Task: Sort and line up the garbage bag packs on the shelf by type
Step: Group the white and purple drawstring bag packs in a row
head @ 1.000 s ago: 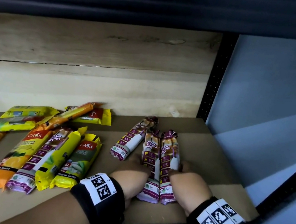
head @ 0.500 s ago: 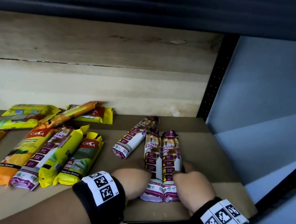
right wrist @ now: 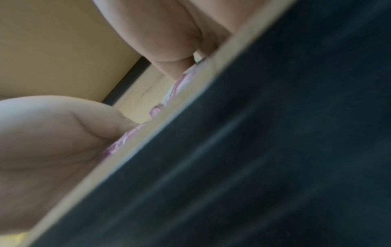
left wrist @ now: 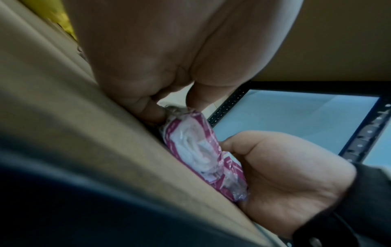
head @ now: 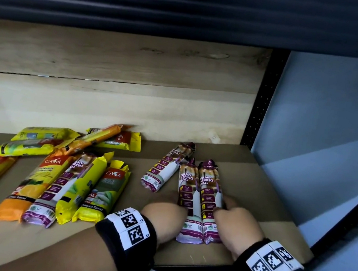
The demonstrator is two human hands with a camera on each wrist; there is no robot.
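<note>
Two purple "draw string bag" packs [head: 207,193] lie side by side near the front right of the shelf [head: 257,193]. My left hand [head: 174,200] holds the pair from the left with curled fingers, and my right hand [head: 223,205] holds it from the right, thumb on top. In the left wrist view the pack's rolled end [left wrist: 196,147] sits between my left fingers [left wrist: 152,110] and my right hand [left wrist: 275,167]. A third purple pack [head: 165,168] lies tilted just left of the pair. A fourth purple pack [head: 61,185] lies among the yellow and orange packs.
Several yellow and orange packs [head: 34,176] lie scattered over the left half of the shelf, some overlapping. A wooden back wall [head: 108,106] closes the rear. A black perforated post [head: 262,101] stands at the right rear corner. The shelf's front edge [head: 188,269] runs under my wrists.
Both hands stay on the purple pair and have shifted it slightly to the right. The other packs have not moved.
</note>
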